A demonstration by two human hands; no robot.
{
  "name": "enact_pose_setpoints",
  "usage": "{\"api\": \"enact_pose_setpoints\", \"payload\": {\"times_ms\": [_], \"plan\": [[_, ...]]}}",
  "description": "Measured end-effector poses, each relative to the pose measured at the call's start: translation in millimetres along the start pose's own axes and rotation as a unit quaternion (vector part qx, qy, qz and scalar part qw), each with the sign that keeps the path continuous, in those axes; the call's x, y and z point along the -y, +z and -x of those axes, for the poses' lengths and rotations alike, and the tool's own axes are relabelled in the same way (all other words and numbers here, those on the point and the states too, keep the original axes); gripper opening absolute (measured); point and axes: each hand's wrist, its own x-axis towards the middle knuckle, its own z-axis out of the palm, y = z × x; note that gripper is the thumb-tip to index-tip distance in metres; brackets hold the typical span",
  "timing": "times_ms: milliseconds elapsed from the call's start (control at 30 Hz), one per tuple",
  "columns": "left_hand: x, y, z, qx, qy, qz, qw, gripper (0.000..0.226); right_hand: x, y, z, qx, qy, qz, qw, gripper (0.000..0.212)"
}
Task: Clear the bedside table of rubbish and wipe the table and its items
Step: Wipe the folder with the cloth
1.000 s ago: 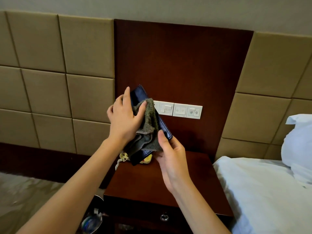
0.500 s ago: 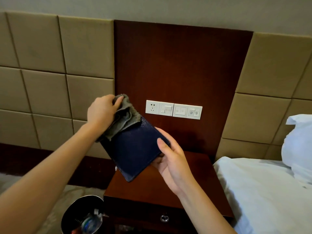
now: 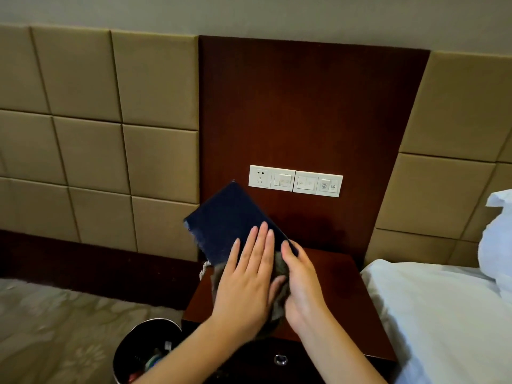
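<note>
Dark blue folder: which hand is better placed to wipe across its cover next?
Left. The left hand lies flat, fingers straight, pressing the grey cloth against the dark blue folder. The right hand grips the folder's lower edge, steadying it, so it is likely not free.

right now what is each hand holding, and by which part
The right hand grips the dark blue folder by its lower end. The left hand holds nothing, pressing the grey cloth flat against the cover.

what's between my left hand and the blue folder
The grey cloth, pressed under the palm of the left hand against the blue folder; the fingertips reach past it onto the cover. The head view shows this.
</note>
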Motion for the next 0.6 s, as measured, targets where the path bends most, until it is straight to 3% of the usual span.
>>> {"api": "enact_pose_setpoints", "payload": {"times_ms": [133, 200, 300, 367, 500, 600], "plan": [[28.2, -9.9, -27.5, -0.002, -0.024, -0.010, 1.000, 0.063, 7.8, -6.4, -0.2, 0.007, 0.037, -0.064, 0.997, 0.023], [57.0, -14.5, -47.3, -0.004, -0.088, 0.001, 0.996, 0.068, 6.9, -9.1, -0.1, 0.011, 0.048, -0.086, 0.995, 0.025], [99.2, -26.7, -75.3, 0.071, -0.205, -0.009, 0.976, 0.069, -0.7, -8.8, 2.4, 0.014, 0.068, -0.092, 0.993, 0.024], [113.4, -31.7, -86.9, 0.108, -0.231, 0.002, 0.967, 0.070, -3.1, -5.5, 3.2, 0.017, 0.068, -0.094, 0.993, 0.022], [103.7, -25.4, -85.7, 0.103, -0.227, -0.018, 0.968, 0.067, -2.0, -0.9, 1.2, 0.013, 0.059, -0.100, 0.993, 0.021], [57.1, -6.9, -57.8, 0.022, -0.104, -0.049, 0.993, 0.061, -6.0, -1.1, -4.2, -0.014, 0.075, -0.095, 0.993, 0.023]]}}
